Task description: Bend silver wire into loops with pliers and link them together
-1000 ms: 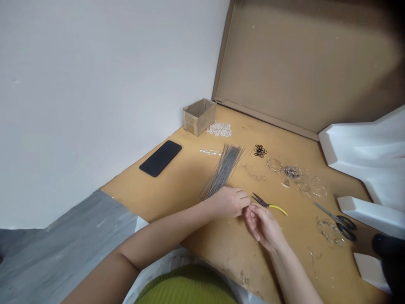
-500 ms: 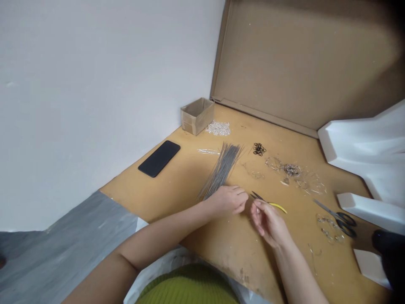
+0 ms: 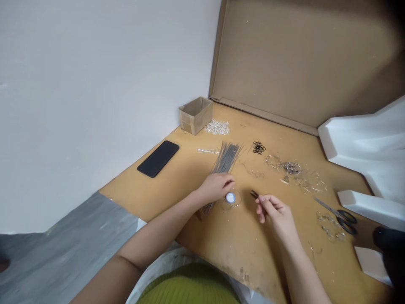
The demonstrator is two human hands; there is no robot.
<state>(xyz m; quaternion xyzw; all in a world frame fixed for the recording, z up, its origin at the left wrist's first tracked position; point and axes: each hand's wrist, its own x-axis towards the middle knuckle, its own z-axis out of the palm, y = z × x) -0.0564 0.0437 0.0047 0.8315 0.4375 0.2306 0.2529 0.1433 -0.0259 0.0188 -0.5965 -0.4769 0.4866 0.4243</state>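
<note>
My left hand (image 3: 217, 185) is closed in a pinch above the near end of a bundle of thin grey wires (image 3: 228, 158); what its fingertips grip is too small to tell. Just below them is a small round blue-and-white piece (image 3: 230, 197) with thin wire loops around it. To the right, my right hand (image 3: 275, 211) is closed around a small tool whose dark tips (image 3: 254, 194) point left; its handles are hidden in the hand.
Behind the wires are a cardboard box (image 3: 195, 116), clear bits (image 3: 217, 127) and black rings (image 3: 258, 147). A phone (image 3: 158, 158) lies left. Tangled wire pieces (image 3: 291, 168) and black-handled scissors (image 3: 346, 216) lie right, near white foam (image 3: 363, 139).
My left hand has moved left and slightly up, and the blue-and-white piece has come into view. My right hand now grips the tool that lay behind it; the yellow handle no longer shows.
</note>
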